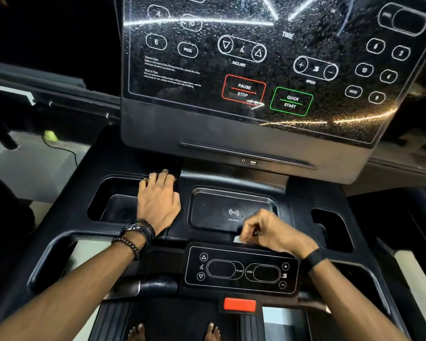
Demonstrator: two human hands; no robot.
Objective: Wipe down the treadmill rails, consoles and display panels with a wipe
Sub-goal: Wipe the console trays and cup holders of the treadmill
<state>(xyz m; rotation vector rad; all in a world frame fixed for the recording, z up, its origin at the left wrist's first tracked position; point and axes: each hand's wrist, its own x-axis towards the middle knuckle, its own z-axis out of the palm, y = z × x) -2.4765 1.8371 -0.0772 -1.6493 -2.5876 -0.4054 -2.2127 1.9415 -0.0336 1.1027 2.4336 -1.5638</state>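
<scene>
Reading from the head camera: I am looking down on a black treadmill console in dim light.
Hidden or cut off: the display panel runs out of view at the top, and its upper buttons are cropped. Both forearms leave the bottom edge of the view.
Hard to make out: I cannot read the fine warning text on the left of the panel. Droplets or specks cover the glass, and bright streaks of reflection cross it. The space left of the console is nearly black.
Wipe: only a small pale corner shows under my right hand, at the near edge of the charging tray. Its remaining area is covered by the fingers.
Right hand: fingers are curled down and appear to pinch the wipe. The hand is slightly blurred, so I cannot confirm the exact finger placement.
Left hand: it lies flat, palm down, fingers straight and together, resting on the console ridge between the left cup recess and the tray. It holds nothing.
Left wrist: dark bracelets and a watch.
Lower control pad: fully visible, just nearer than my right hand.
Red safety tab: below the pad.
Feet: two bare feet, partly cropped, on the belt.
</scene>
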